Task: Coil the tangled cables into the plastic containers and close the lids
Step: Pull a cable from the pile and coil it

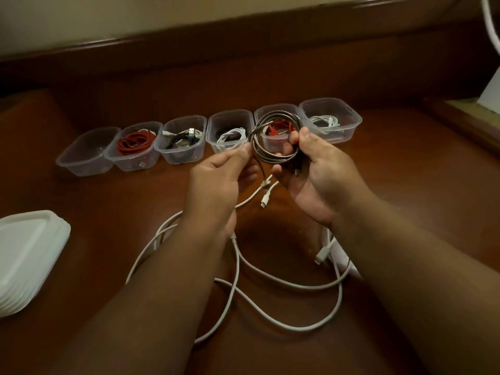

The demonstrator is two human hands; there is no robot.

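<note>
A dark reddish-brown wooden surface (108,226) fills the view, ending at a raised wooden edge (243,36) along the far side under a pale wall. Both forearms reach forward over it, and the two hands meet above the middle. The left hand (216,180) pinches a coiled metallic braided cable (273,142) between thumb and forefinger at the coil's left rim; the right hand (319,180), palm turned inward, holds the coil's right and lower side with curled fingers and thumb. The coil stands upright, lifted off the surface. Just beyond it runs a row of six clear plastic containers (276,125), all without lids: the leftmost container (86,152) holds nothing, the others hold coiled cables, red (135,143), black and white. Below the grip, loose white cables (270,280) sprawl in wide loops between the forearms, plugs lying close under the hands. Far left of the grip, at the frame edge, sits a stack of white lids (27,255). Bare wood lies between the lids and the loops, and in front of the leftmost container.
</note>
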